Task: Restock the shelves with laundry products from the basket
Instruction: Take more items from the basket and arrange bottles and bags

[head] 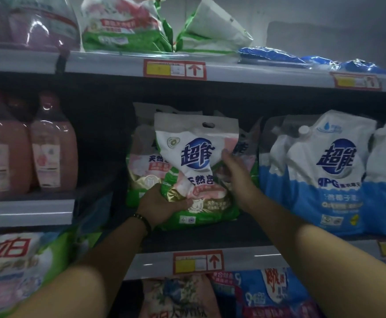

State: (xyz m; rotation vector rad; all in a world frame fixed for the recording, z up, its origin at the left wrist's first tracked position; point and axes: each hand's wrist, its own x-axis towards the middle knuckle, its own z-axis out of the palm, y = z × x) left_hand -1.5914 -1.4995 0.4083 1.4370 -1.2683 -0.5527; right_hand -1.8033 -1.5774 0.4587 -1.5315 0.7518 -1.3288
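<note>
A white, pink and green detergent powder bag with a blue round logo stands on the middle shelf, in front of two similar bags. My left hand grips its lower left corner. My right hand rests against its right side, fingers spread on the bag. The basket is not in view.
Blue and white refill pouches stand right of the bag. Pink bottles fill the left shelf section. Green bags and flat blue packs lie on the upper shelf. More bags sit below. A dark gap lies left of the bags.
</note>
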